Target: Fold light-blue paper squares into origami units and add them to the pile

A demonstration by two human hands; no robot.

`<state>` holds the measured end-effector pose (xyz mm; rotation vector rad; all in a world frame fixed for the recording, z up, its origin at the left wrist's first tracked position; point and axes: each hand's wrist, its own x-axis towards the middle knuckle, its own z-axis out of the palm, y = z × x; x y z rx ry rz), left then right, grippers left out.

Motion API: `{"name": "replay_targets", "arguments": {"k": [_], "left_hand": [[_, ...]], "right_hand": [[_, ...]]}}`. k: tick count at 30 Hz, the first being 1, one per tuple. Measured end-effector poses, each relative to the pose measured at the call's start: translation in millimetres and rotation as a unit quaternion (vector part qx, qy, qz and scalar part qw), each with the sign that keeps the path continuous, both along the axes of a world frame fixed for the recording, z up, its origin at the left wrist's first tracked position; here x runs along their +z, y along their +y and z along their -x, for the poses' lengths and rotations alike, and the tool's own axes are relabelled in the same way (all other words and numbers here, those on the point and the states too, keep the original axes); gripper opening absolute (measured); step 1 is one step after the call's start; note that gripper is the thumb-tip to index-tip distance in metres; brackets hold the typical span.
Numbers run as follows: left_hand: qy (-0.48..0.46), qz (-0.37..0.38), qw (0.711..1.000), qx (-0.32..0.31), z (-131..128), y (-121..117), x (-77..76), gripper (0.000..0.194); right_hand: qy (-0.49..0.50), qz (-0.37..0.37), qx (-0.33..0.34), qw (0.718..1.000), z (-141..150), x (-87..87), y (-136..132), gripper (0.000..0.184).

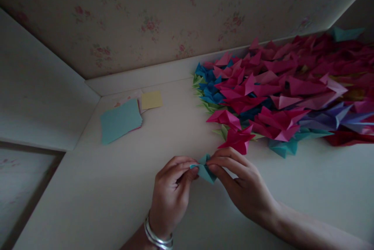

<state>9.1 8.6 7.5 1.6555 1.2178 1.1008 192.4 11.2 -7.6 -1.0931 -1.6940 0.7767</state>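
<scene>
A small teal paper piece, folded like origami (207,173), is held just above the white tabletop between both hands. My left hand (174,185), with silver bangles at the wrist, pinches its left end between thumb and fingers. From the other side, my right hand (238,180) pinches its upper right part, and the fingertips cover some of the folds. Just beyond the right hand lies a bright pink folded paper piece (237,139), at the near edge of a big heap of folded paper pieces (277,86) in pink, red, blue, green, purple and teal.
At the back left sits a stack of teal paper sheets (121,121), with a small yellow paper (151,100) beside it. A flowered wall (163,20) with a white ledge (146,70) bounds the table (96,187) behind. A white panel (37,86) stands at the left.
</scene>
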Motion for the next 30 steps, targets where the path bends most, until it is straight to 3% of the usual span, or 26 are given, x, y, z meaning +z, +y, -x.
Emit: {"name": "replay_targets", "arguments": {"k": [6,12,21,30], "left_hand": [[-0.008,0.03,0.999,0.013,-0.1,-0.5,-0.6,0.017],[0.024,-0.01,1.0,0.01,-1.9,-1.1,0.5,0.017],[-0.055,0.109,0.992,0.023,-2.0,0.0,-3.1,0.02],[-0.097,0.13,0.986,0.033,-3.3,-1.3,-2.0,0.017]], "right_hand": [[-0.011,-0.012,-0.029,0.999,0.9,1.4,0.2,0.013],[-0.002,-0.001,-0.043,0.999,3.4,0.2,-0.1,0.014],[-0.011,-0.01,-0.067,0.998,6.1,-4.8,-2.5,0.013],[0.01,0.002,-0.077,0.997,8.3,-1.7,-2.4,0.013]]}}
